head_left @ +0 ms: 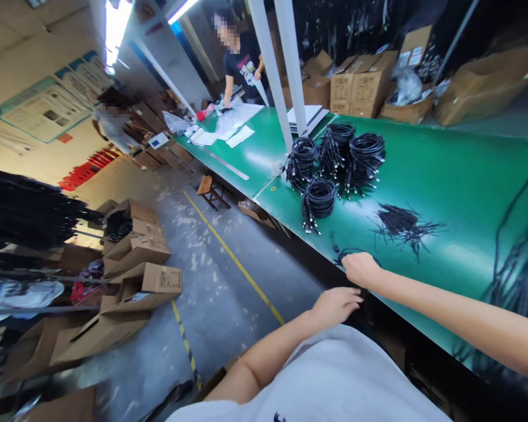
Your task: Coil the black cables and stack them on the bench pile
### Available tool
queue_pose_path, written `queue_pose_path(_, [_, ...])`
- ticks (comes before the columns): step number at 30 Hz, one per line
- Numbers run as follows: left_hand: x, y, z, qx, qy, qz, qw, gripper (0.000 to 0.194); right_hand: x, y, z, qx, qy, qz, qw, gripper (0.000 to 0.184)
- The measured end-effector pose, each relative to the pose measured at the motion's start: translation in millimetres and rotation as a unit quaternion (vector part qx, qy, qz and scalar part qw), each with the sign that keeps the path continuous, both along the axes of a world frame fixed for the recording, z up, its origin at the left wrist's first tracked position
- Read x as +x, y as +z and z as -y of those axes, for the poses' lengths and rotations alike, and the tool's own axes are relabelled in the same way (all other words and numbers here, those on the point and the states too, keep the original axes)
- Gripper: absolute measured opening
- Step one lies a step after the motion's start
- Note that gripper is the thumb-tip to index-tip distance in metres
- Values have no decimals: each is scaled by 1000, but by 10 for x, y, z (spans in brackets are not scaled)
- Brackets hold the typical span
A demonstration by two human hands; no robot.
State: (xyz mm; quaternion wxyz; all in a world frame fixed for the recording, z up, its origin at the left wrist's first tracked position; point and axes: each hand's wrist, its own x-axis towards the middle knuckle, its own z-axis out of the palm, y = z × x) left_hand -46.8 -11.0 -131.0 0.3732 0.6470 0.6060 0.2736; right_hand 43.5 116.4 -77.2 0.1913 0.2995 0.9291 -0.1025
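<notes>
My right hand (361,269) is closed at the near edge of the green table, with a looped black cable (348,252) in its fingers. Just below it, off the table's edge, my left hand (337,306) has its fingers stretched out and holds nothing that I can see. Beyond the hands lies a loose pile of short black ties (398,220). Several coiled black cable bundles with metal plug ends stand farther back; the nearest bundle (319,198) sits close to the table's edge.
Loose black cables (521,299) spread over the right end of the green table (457,176). White posts (290,76) rise behind the bundles. A person (246,64) stands at the far end. A wooden stool (211,189) and open cardboard boxes (147,287) are on the floor side.
</notes>
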Motion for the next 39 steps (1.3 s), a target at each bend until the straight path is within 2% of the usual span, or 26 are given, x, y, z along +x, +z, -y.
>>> queue_pose_path(1, [-91,55,-8,16,4,-21,1000,39,38,4,47,-4,1,-3,1000,28])
queue_pose_path(3, [-283,150,-118,16,51,-71,996,43,83,35,150,-16,21,-23,999,28])
queue_pose_path(5, [-383,189,-293,-57,53,-79,994,43,82,80,211,-30,39,-49,998,27])
queue_pose_path(7, [-343,159,-444,-133,50,-67,988,26,62,110,195,-41,30,-64,997,28])
queue_pose_path(9, [-201,78,-533,-157,120,30,980,21,50,103,122,-48,-9,-67,997,28])
queue_pose_path(10, [-116,31,-559,-162,169,126,964,21,51,83,78,-52,-32,-67,996,29])
queue_pose_path(12, [32,-57,-598,-186,257,334,888,17,67,14,4,-67,-80,-73,992,29])
queue_pose_path(13, [83,-91,-617,-199,282,406,846,14,79,-31,-21,-78,-103,-81,988,28])
queue_pose_path(14, [116,-115,-639,-209,297,442,821,15,93,-78,-37,-92,-127,-91,983,27])
queue_pose_path(17, [120,-138,-710,-202,324,455,805,29,121,-215,-45,-149,-203,-143,957,26])
queue_pose_path(19, [79,-123,-751,-186,333,458,803,34,126,-291,-29,-204,-253,-190,926,27])
queue_pose_path(23, [-6,-33,-850,-192,317,450,812,37,186,-399,28,-341,-338,-275,833,37])
queue_pose_path(26, [-97,148,-1080,-198,300,453,816,31,416,-482,21,-417,-368,-309,771,42])
queue_pose_path(27, [-153,232,-1210,-187,286,467,815,28,537,-520,-6,-444,-395,-331,733,40])
queue_pose_path(28, [-230,321,-1369,-170,267,489,813,24,674,-566,-42,-466,-437,-360,680,38])
queue_pose_path(30, [-448,489,-1756,-120,215,545,801,19,961,-670,-125,-478,-534,-423,555,36])
queue_pose_path(31, [-584,554,-1970,-95,197,565,795,16,1093,-725,-156,-465,-583,-451,491,37])
queue_pose_path(32, [-734,599,-2185,-72,188,570,796,15,1207,-778,-169,-442,-624,-472,439,38])
queue_pose_path(33, [-889,620,-2392,-54,191,551,811,18,1297,-829,-159,-415,-654,-485,406,38])
queue_pose_path(34, [-1043,617,-2580,-40,207,493,844,22,1358,-877,-123,-393,-678,-493,378,37])
queue_pose_path(36, [-1327,537,-2875,-25,262,303,916,32,1387,-974,24,-367,-715,-497,327,36])
queue_pose_path(37, [-1451,462,-2973,-22,286,205,936,35,1357,-1026,127,-363,-725,-490,319,36])
queue_pose_path(39, [-1660,263,-3070,-23,312,71,947,30,1225,-1142,363,-365,-740,-469,315,36])
